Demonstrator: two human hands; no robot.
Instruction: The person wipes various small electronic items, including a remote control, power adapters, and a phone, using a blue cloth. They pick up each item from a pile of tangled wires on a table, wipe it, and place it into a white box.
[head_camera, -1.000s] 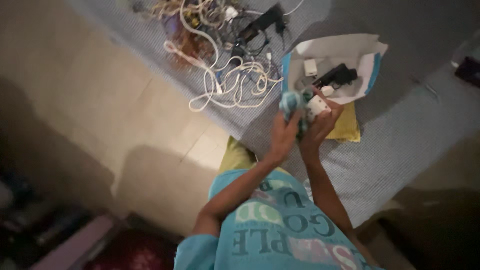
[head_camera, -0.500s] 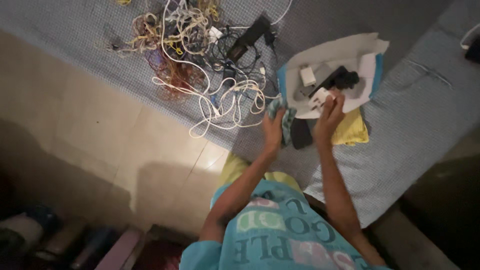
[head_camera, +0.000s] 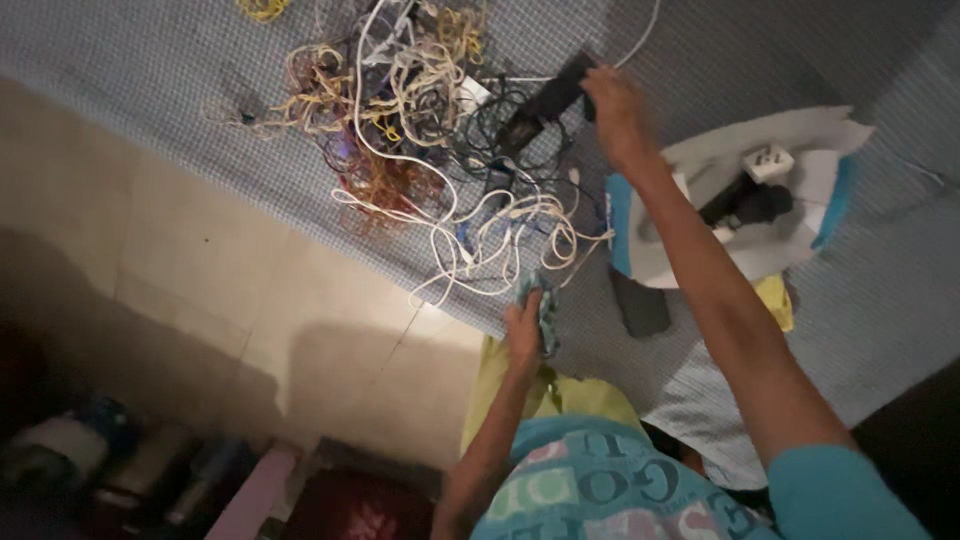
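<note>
A: Right hand (head_camera: 617, 118)?
B: Fingers down on black adapter (head_camera: 545, 97) at edge of cable tangle (head_camera: 430, 130); grasp unclear.
A: Left hand (head_camera: 524, 325)?
B: Clenched around teal cloth (head_camera: 545, 312), near bed edge. White box (head_camera: 800, 225) right.

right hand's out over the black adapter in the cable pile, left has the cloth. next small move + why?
Probably close the right hand on the black power adapter and lift it slowly. The hand lies over its end, but whether the fingers already grip it cannot be told. Its cord runs into the tangled cable pile, so a fast pull could drag the rest. The left hand holds the teal cloth near the bed edge.
</note>
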